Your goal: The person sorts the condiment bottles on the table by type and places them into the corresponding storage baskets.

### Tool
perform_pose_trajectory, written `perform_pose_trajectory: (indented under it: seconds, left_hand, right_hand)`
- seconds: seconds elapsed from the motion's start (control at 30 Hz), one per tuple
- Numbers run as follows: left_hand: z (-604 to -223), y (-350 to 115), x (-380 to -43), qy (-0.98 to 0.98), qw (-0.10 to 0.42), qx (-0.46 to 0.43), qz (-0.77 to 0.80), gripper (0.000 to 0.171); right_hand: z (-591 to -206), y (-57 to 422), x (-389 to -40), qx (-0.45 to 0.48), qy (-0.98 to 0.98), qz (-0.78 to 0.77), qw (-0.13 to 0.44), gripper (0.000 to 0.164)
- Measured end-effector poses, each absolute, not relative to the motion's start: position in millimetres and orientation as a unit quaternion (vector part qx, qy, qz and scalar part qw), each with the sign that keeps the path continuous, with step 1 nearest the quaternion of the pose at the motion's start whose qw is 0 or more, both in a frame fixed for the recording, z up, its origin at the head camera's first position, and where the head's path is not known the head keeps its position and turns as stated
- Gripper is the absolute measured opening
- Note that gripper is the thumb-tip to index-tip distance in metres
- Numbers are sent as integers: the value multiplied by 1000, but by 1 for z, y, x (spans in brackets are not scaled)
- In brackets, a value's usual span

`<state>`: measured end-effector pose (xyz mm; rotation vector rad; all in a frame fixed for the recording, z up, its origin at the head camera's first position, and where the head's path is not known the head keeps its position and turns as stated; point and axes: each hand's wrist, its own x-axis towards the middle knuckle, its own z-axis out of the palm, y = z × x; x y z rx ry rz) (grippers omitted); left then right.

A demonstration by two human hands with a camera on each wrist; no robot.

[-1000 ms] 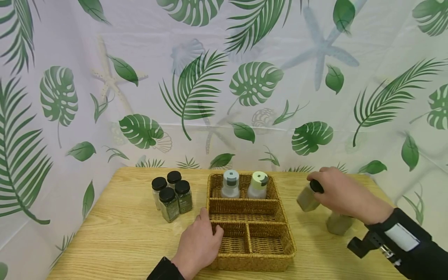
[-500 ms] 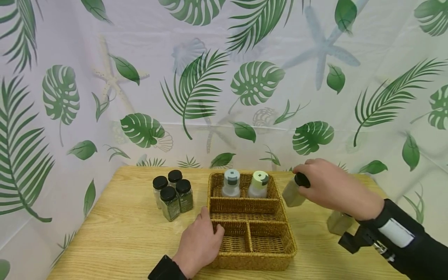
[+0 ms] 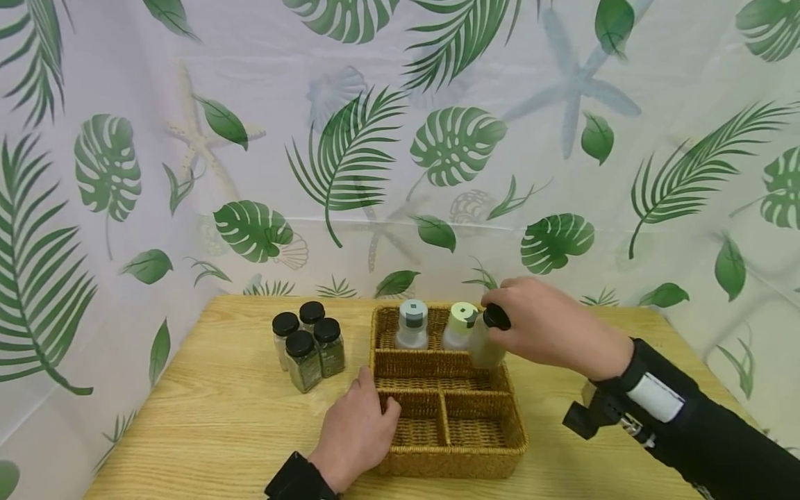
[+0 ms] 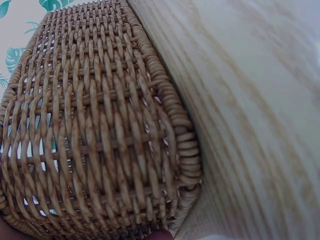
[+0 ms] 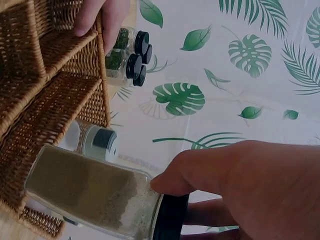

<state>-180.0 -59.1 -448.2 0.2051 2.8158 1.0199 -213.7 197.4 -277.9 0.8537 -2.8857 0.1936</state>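
Observation:
My right hand grips the black lid of a square glass spice jar filled with grey-brown powder. This jar is tilted over the right side of the wicker basket, overlapping its back and middle compartments in the head view. At the basket's left wall, my left hand pinches the rim, thumb inside and fingers outside. Two white bottles stand in the back compartment, a blue-capped bottle on the left and a yellow-capped bottle on the right. The middle and two front compartments hold nothing.
Several black-lidded jars with green contents stand grouped left of the basket on the wooden table. Another jar stands to the right, mostly hidden behind the right wrist. A leaf-patterned cloth hangs behind the table.
My right hand has carried the spice jar leftward from the table's right side to over the basket. The left hand has stayed at the basket's left wall.

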Motion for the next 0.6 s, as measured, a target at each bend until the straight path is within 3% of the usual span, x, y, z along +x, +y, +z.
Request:
perform_pose_trajectory:
  seconds: [0.07, 0.23, 0.47, 0.6]
  left_hand:
    - [-448, -60, -180, 937, 68, 66, 337, 72]
    - [-447, -61, -181, 937, 65, 69, 337, 72]
    - [-447, -60, -181, 934, 68, 68, 343, 72]
    - [-447, -61, -181, 934, 68, 68, 343, 73]
  right_hand:
    - [-279, 191, -216, 288, -953, 73, 63, 5]
    - [-286, 179, -222, 303, -948, 74, 61, 18]
    - [-299, 164, -226, 323, -944, 46, 53, 9]
    - [-307, 155, -228, 327, -942, 49, 54, 14]
